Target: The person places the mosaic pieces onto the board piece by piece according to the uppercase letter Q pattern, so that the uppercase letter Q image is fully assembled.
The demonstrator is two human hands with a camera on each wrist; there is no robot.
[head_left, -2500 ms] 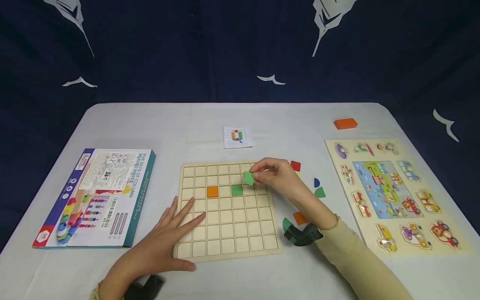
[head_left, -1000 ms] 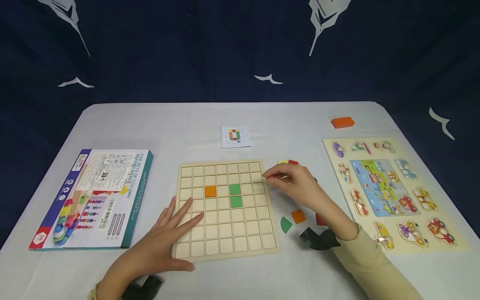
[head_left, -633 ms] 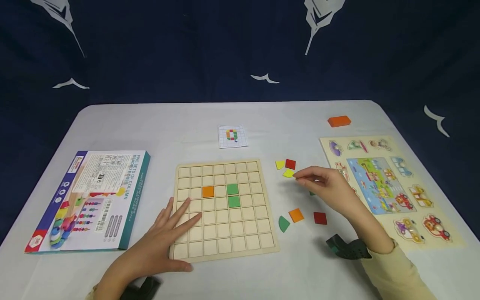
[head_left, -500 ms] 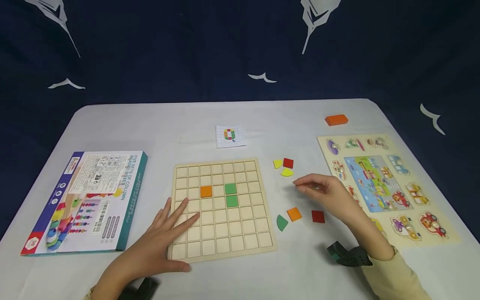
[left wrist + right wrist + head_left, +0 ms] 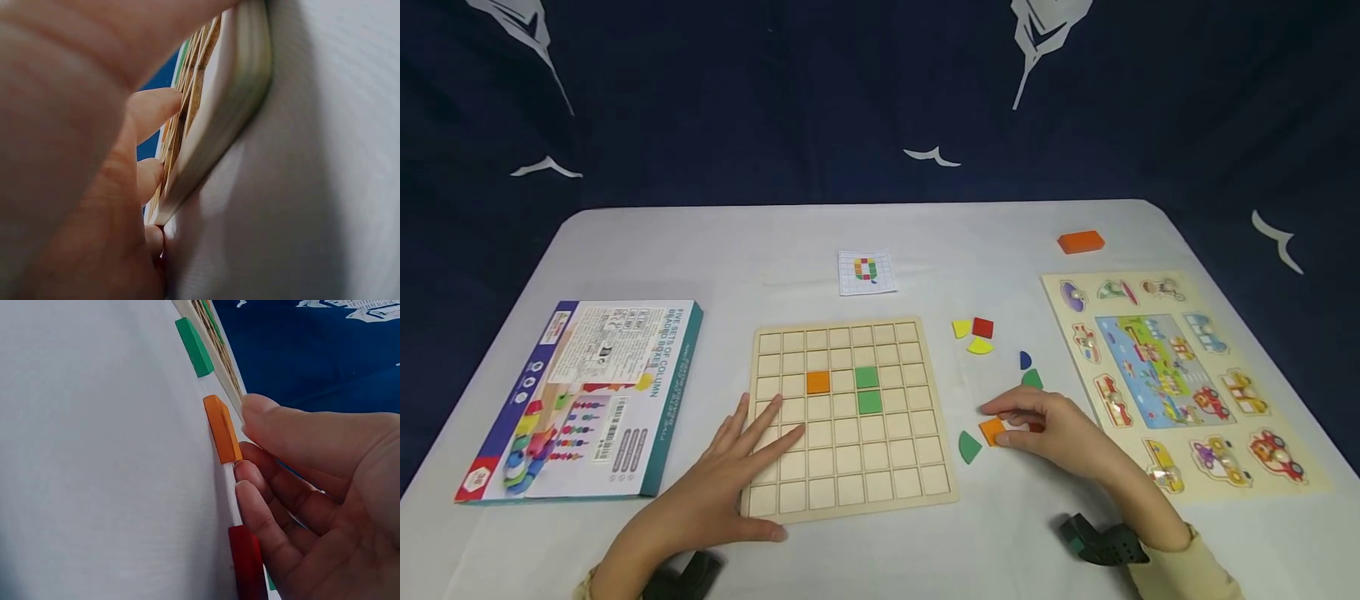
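Observation:
My left hand point(image 5: 722, 479) rests with spread fingers on the left edge of the wooden grid board point(image 5: 850, 492); in the left wrist view its fingertips point(image 5: 159, 106) lie over the board's rim. An orange square tile point(image 5: 817, 382) and two green square tiles point(image 5: 867, 378) sit in the board's cells. Right of the board, my right hand point(image 5: 1048, 425) is at a loose orange square tile point(image 5: 220, 428) lying on the table. Its thumb and index finger are apart around the tile, with no firm pinch visible. A red tile point(image 5: 247, 559) lies below the hand, hidden in the head view.
Beyond the right hand lie a blue half-round point(image 5: 1026, 360), green quarter-rounds point(image 5: 970, 447), yellow pieces point(image 5: 980, 346) and a red square point(image 5: 982, 328). A pattern card point(image 5: 867, 283) lies behind the board. A box point(image 5: 617, 400) stands left, a picture puzzle point(image 5: 1195, 450) and orange block point(image 5: 1081, 242) right.
The right hand set a second green tile into the board, left it to the right, then came down to the loose orange tile. The left hand stayed on the board.

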